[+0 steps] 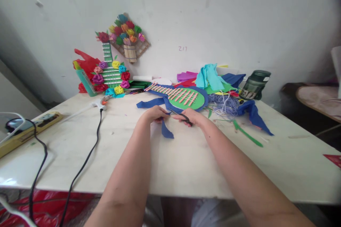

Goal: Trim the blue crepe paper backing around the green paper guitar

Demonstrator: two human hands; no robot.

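My left hand (156,113) pinches a blue strip (166,130), whose loose end hangs toward me over the white table (183,163). Fingers of my right hand (189,115) are closed on black-handled scissors (185,118); the blades point left, close to the strip by my left fingertips. Just beyond both hands lies a guitar-shaped piece (198,106) with a green face, a blue border and crossed pink sticks. Another blue strip (151,103) extends left from beside it.
A glue gun (99,103) with a black cord and a yellow power strip (50,120) are left. Flower crafts (112,72) stand behind. Coloured paper (210,76), purple yarn (223,104), a dark bottle (255,85) and green scraps (247,134) lie right.
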